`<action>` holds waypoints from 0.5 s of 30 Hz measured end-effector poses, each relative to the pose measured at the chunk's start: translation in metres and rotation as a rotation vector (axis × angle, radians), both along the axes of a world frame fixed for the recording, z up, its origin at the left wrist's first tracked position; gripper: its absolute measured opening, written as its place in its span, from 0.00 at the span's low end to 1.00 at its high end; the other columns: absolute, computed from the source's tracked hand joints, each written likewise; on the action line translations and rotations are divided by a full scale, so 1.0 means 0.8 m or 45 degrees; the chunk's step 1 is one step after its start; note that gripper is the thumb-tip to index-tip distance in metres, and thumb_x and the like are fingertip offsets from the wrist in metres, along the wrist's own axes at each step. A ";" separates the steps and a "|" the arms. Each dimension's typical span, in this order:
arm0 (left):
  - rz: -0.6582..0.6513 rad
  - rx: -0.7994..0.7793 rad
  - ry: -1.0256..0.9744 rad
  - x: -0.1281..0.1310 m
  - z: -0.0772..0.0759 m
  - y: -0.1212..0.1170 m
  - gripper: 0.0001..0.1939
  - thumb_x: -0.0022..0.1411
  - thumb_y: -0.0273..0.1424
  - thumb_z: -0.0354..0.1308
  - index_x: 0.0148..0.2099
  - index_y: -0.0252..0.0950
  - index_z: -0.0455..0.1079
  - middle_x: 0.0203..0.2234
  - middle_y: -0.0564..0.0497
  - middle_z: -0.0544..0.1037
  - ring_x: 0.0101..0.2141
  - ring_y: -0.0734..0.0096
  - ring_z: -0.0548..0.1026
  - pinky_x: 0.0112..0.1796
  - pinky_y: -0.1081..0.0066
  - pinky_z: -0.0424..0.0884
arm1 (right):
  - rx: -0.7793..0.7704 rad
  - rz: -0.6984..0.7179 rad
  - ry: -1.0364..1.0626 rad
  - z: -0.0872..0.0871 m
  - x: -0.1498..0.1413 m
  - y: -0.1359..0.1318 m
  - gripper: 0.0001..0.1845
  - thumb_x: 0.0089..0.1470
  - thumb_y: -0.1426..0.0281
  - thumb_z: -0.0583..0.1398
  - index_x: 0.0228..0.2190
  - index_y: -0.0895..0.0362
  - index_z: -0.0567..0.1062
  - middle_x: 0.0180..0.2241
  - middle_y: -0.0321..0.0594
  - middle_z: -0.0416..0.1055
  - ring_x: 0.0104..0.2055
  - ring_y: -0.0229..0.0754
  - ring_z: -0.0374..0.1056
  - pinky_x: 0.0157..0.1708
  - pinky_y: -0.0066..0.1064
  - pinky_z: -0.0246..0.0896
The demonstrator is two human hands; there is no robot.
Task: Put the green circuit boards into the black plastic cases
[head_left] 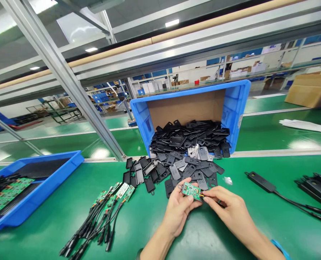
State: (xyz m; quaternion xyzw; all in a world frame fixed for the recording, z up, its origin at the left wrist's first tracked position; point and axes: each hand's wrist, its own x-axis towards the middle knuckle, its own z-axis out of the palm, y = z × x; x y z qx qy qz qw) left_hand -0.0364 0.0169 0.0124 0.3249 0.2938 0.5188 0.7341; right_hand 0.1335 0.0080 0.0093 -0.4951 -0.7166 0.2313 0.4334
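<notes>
A small green circuit board [192, 191] lies across the fingers of my left hand [175, 211], its thumb pressing on the near edge. A small loop shows at the board's far left end, but whether the board sits in a case is hidden. At the other end, the thumb and fingers of my right hand [231, 209] pinch the red, yellow and black wires [202, 195]. Most of the cable is out of sight behind that hand. Just beyond my hands spread loose flat black covers [191, 169] and open black plastic cases [139, 175].
A blue bin [241, 108] lies on its side, spilling black parts. Cabled boards [122, 191] lie to the left, beside a blue tray [68, 164] of boards. Rightward are a cased unit with cables [262, 181], stacked black units [317, 187] and a white glove [302, 125].
</notes>
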 end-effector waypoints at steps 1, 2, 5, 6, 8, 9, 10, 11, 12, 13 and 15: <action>0.011 -0.004 0.005 0.000 0.000 0.000 0.25 0.53 0.24 0.62 0.54 0.35 0.63 0.48 0.41 0.71 0.45 0.61 0.72 0.45 0.61 0.71 | 0.013 -0.001 0.007 0.000 0.000 -0.001 0.10 0.56 0.65 0.56 0.35 0.52 0.76 0.32 0.38 0.73 0.32 0.38 0.69 0.30 0.26 0.64; 0.020 -0.008 0.008 0.000 0.001 0.000 0.25 0.53 0.25 0.62 0.54 0.35 0.63 0.49 0.41 0.71 0.46 0.60 0.72 0.45 0.61 0.71 | 0.025 -0.001 0.014 0.001 -0.001 -0.001 0.10 0.56 0.65 0.56 0.35 0.53 0.76 0.32 0.38 0.73 0.33 0.39 0.69 0.30 0.27 0.64; 0.021 -0.009 0.006 0.000 0.001 0.001 0.26 0.53 0.25 0.62 0.54 0.36 0.63 0.49 0.41 0.71 0.46 0.60 0.72 0.45 0.62 0.71 | 0.031 -0.001 0.017 0.005 -0.002 -0.004 0.10 0.57 0.65 0.56 0.35 0.54 0.76 0.33 0.40 0.73 0.34 0.40 0.69 0.33 0.28 0.64; 0.016 -0.007 0.004 0.001 0.001 0.001 0.26 0.53 0.25 0.62 0.54 0.36 0.63 0.49 0.41 0.71 0.46 0.60 0.72 0.44 0.62 0.71 | 0.024 -0.001 0.014 0.006 -0.002 -0.004 0.10 0.57 0.65 0.55 0.35 0.54 0.76 0.33 0.40 0.73 0.34 0.40 0.69 0.33 0.28 0.65; 0.004 -0.011 -0.006 0.001 0.001 0.001 0.25 0.53 0.25 0.62 0.54 0.37 0.63 0.49 0.42 0.71 0.46 0.60 0.72 0.44 0.62 0.71 | 0.019 -0.001 0.009 0.007 -0.002 -0.005 0.11 0.57 0.65 0.55 0.35 0.54 0.76 0.33 0.41 0.73 0.35 0.41 0.69 0.33 0.28 0.65; 0.002 -0.015 -0.013 0.001 0.001 0.001 0.25 0.53 0.25 0.62 0.54 0.36 0.63 0.49 0.42 0.71 0.46 0.60 0.72 0.44 0.62 0.71 | 0.025 -0.002 0.010 0.008 -0.003 -0.005 0.11 0.57 0.65 0.55 0.35 0.53 0.76 0.33 0.41 0.73 0.35 0.41 0.69 0.33 0.29 0.65; 0.003 -0.020 -0.019 0.002 0.001 0.001 0.25 0.53 0.25 0.62 0.53 0.36 0.63 0.48 0.42 0.72 0.46 0.60 0.72 0.44 0.62 0.71 | 0.033 -0.001 0.011 0.008 -0.003 -0.005 0.11 0.57 0.65 0.55 0.36 0.53 0.76 0.33 0.41 0.73 0.35 0.41 0.69 0.34 0.29 0.65; 0.004 -0.024 -0.021 0.002 0.001 0.001 0.25 0.53 0.25 0.62 0.53 0.36 0.63 0.48 0.42 0.72 0.45 0.60 0.72 0.44 0.62 0.71 | 0.042 0.001 0.012 0.008 -0.003 -0.005 0.12 0.57 0.65 0.55 0.36 0.53 0.77 0.33 0.41 0.73 0.35 0.41 0.69 0.34 0.29 0.65; 0.006 -0.026 -0.020 0.002 0.002 0.001 0.24 0.53 0.25 0.62 0.53 0.36 0.63 0.48 0.42 0.72 0.45 0.60 0.72 0.44 0.62 0.71 | 0.049 0.004 0.011 0.008 -0.003 -0.004 0.11 0.57 0.65 0.55 0.36 0.53 0.77 0.33 0.41 0.73 0.34 0.41 0.69 0.34 0.29 0.66; 0.006 -0.026 -0.017 0.002 0.002 0.000 0.24 0.53 0.25 0.62 0.53 0.36 0.63 0.48 0.42 0.72 0.45 0.61 0.72 0.44 0.63 0.70 | 0.053 0.009 0.008 0.008 -0.003 -0.004 0.11 0.57 0.65 0.55 0.36 0.54 0.77 0.33 0.41 0.73 0.34 0.41 0.69 0.34 0.29 0.66; -0.005 -0.026 -0.011 0.002 0.002 0.000 0.24 0.53 0.24 0.62 0.53 0.36 0.63 0.48 0.42 0.72 0.45 0.61 0.72 0.44 0.63 0.70 | 0.058 0.026 -0.004 0.007 -0.003 -0.004 0.11 0.57 0.66 0.55 0.36 0.54 0.77 0.32 0.41 0.72 0.34 0.40 0.69 0.33 0.28 0.65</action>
